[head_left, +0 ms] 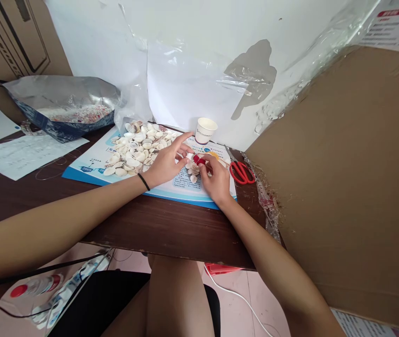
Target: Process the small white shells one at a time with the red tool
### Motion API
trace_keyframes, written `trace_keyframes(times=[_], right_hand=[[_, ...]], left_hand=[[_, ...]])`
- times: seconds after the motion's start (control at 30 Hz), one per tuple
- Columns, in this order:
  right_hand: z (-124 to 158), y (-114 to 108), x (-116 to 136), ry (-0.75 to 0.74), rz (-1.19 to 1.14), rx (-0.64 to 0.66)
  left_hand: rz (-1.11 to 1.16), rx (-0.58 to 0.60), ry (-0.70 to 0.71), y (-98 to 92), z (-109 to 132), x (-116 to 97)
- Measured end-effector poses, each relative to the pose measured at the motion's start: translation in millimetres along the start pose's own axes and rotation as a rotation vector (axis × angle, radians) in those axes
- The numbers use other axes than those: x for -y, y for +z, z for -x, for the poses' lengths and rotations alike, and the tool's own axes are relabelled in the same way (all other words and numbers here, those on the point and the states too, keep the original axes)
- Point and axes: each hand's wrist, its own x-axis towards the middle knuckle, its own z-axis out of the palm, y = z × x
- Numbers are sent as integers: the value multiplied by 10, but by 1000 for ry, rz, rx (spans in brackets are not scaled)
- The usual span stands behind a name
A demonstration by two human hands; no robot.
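My left hand (167, 164), with a black band (144, 181) at its wrist, has its thumb and fingertips closed around a small white shell (189, 157); the index finger sticks out. Thumb and fingers of my right hand (216, 180) pinch a small red piece (198, 160), bow-like in shape, right beside that shell. Below the fingertips lie a few small shells (193, 178), partly covered by the hands. A large heap of white and brownish shells (139, 147) spreads left of my left hand on a blue and white printed sheet (90, 171).
A paper cup (205, 130) stands behind the hands. Red-handled scissors (242, 172) lie to the right, near a cardboard sheet (343, 187). An opened bag (69, 107) of small bits sits at left, by a white paper (27, 152). The dark tabletop (157, 229) ends before my knees.
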Motion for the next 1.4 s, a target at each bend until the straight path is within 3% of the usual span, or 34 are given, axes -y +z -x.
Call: trace_keyframes(times=[0.2,0.43,0.6,0.73,0.93,1.17,1.3,1.4], right_hand=[[13,7,-4,-52,-44,-25],[-13,4,-27,-59,68,15],[-14,-10,-39,11,90,26],[-4,-16,-27,-54,46,-22],[-12,-6,-45,-82,162,-15],[-4,-35,-40,-183,157,-15],[-10,-43,-54,-92,187,16],[-21,-51,-54,-121,140,-4]], left_hand=[[67,33,-24,24,12,2],[184,21,-62,39,-2,85],[176,-25,-95,12,-17,132],[193,20,-99,21,-1,100],[161,11,-100,2,-18,84],[115,30,-16,15,-3,16],[51,-21,36,18,-14,38],[14,-21,49,12,-29,65]])
